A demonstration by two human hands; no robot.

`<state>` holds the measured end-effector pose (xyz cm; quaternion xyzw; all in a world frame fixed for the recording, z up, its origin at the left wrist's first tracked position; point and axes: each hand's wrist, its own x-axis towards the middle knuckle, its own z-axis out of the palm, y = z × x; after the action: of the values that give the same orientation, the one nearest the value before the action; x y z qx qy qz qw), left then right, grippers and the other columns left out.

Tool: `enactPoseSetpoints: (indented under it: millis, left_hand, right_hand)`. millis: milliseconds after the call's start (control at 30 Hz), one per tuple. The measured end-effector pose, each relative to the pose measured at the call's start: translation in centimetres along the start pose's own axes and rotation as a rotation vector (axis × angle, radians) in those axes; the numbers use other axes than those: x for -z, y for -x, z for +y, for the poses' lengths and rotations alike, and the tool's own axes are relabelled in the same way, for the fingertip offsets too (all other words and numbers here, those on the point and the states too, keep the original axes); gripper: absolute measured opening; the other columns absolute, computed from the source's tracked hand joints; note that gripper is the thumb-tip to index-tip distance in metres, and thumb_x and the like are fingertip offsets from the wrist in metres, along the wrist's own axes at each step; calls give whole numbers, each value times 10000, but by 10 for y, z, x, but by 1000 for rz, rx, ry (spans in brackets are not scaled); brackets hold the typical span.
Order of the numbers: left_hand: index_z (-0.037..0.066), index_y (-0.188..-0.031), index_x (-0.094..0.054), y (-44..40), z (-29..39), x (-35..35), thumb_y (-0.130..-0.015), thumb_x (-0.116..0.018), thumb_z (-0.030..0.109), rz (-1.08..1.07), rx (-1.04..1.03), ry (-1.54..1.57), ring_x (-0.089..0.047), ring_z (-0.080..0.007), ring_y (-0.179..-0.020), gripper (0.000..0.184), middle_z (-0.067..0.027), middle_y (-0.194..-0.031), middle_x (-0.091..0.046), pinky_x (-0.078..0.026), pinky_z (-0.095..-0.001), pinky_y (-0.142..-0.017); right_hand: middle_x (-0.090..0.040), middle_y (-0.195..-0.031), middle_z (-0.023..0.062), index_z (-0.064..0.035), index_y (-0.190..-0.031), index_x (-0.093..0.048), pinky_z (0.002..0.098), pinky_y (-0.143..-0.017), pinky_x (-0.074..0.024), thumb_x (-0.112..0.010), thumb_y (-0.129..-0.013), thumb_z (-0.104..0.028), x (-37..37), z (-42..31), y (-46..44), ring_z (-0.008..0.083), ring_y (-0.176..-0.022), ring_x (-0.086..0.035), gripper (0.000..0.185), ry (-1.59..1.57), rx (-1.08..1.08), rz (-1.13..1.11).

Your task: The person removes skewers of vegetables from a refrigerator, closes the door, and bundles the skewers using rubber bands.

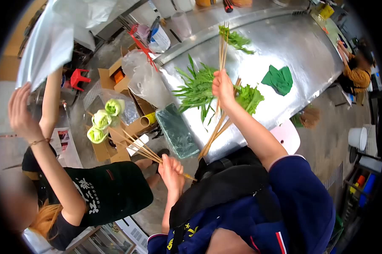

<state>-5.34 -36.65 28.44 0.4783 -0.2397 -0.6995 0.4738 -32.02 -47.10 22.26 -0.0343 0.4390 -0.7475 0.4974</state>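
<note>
My left hand is closed round the lower ends of several wooden skewers. At their far ends are pale green rolled leafy vegetables, held out beyond the table edge. Over the steel table, my right hand grips a bunch of thin bamboo skewers. Their upper ends reach a piece of leafy greens; whether they pierce it I cannot tell. A heap of narrow-leaved greens lies left of that hand. Beneath my right forearm are lettuce leaves and loose skewers.
A crumpled green cloth or bag lies on the table. At its near left corner is a plastic-wrapped green pack. Cardboard boxes stand on the floor. A co-worker at left raises a plastic sheet; another person is at far right.
</note>
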Motion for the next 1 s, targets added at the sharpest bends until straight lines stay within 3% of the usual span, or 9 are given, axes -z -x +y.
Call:
enactPoseSetpoints:
  millis: [100, 167, 333, 433, 567, 733, 767, 833, 1000]
  left_hand:
    - [105, -612, -340, -18, -5, -39, -921, -417, 274, 58, -134, -84, -236, -54, -390, 361, 30, -514, -319, -161, -212, -365]
    - [26, -782, -549, -29, -10, -59, -891, -489, 273, 17, -192, -143, -265, -26, -392, 277, -9, -592, -483, -183, -185, -362]
    - [-48, -1075, -525, -46, -11, -124, -864, -533, 171, -91, -387, -260, -316, 10, -429, 305, -111, -821, -617, -226, -164, -378]
    - [-72, -1175, -446, -40, -14, -131, -858, -520, 97, -180, -479, -275, -509, -55, -608, 366, -116, -846, -617, -393, -160, -535]
    - [-61, -1084, -502, -30, -8, -102, -855, -526, 68, -149, -393, -291, -523, -72, -613, 264, -45, -716, -588, -426, -191, -593]
    - [23, -924, -536, -26, -3, -71, -877, -508, 166, -88, -364, -387, -365, -14, -490, 152, -5, -652, -523, -268, -156, -446]
    - [33, -928, -534, -26, -3, -66, -882, -501, 183, -72, -357, -397, -332, -7, -473, 160, -4, -649, -521, -233, -155, -429]
    - [56, -920, -523, -30, -1, -59, -887, -489, 196, -22, -344, -342, -307, -5, -458, 148, 3, -629, -500, -201, -154, -417]
    - [73, -904, -505, -41, 13, -20, -888, -481, 178, 57, -368, -260, -307, -16, -457, 109, -8, -642, -496, -200, -151, -408]
  right_hand:
    - [-316, -551, -63, -101, -868, -425, 191, -343, -192, -380, -925, -286, -4, -24, 35, 36, -412, -249, 199, 217, 77, -184]
    - [-326, -557, -69, -97, -884, -436, 179, -349, -200, -367, -932, -252, -2, -37, 66, 25, -419, -264, 176, 325, 52, -273]
    - [-404, -606, -35, -76, -918, -451, 192, -466, -304, -363, -930, -242, 13, -35, 123, 36, -514, -353, 188, 526, -26, -580]
    - [-497, -673, 96, -31, -968, -428, 329, -546, -390, -377, -915, -220, 13, -11, 135, 202, -588, -485, 204, 700, 121, -730]
    - [-533, -676, 194, -9, -1093, -386, 427, -551, -400, -386, -895, -208, -2, -15, 141, 373, -620, -536, 281, 901, 116, -936]
    - [-557, -720, 164, -7, -1071, -484, 354, -600, -452, -424, -875, -322, 14, -1, 132, 321, -666, -564, 376, 1182, 234, -1078]
    - [-562, -740, 97, -10, -1001, -537, 292, -615, -462, -427, -868, -412, 31, 1, 127, 217, -680, -579, 438, 846, -192, -916]
    - [-545, -782, 37, -21, -1035, -539, 252, -601, -462, -411, -869, -480, 91, 24, 111, 129, -694, -555, 505, 719, -584, -604]
    - [-469, -1086, 149, 43, -1200, -364, 321, -757, -437, -639, -715, -479, 160, 87, 90, 200, -957, -492, 764, 955, -752, -46]
